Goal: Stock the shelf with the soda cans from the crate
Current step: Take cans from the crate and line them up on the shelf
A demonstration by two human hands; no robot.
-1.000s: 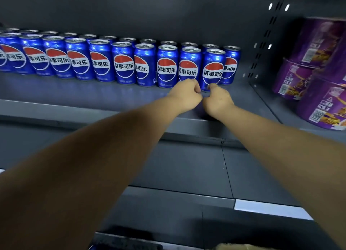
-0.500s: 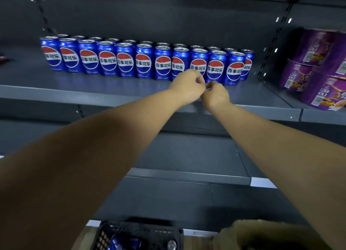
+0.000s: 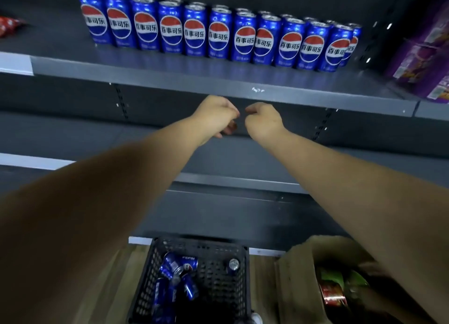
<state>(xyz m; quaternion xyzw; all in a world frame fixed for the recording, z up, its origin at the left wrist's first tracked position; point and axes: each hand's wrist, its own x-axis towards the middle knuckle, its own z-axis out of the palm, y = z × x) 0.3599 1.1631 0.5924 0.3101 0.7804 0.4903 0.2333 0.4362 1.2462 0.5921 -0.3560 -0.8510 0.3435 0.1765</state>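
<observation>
Left hand (image 3: 215, 116) and right hand (image 3: 264, 121) are nearly touching, fingers loosely curled, holding nothing. They hang just under the front lip of the shelf (image 3: 170, 73). On it the soda cans (image 3: 218, 35) stand upright in a double row, with purple packs (image 3: 418, 56) to the right and a red packet (image 3: 7, 25) far left. Down on the floor, the black crate (image 3: 218, 250) holds a few loose cans (image 3: 178, 265), with a cardboard box (image 3: 298, 275) right beside it.

upright blue cans (image 3: 218, 35) on shelf (image 3: 194, 80); others in crate (image 3: 194, 248)
</observation>
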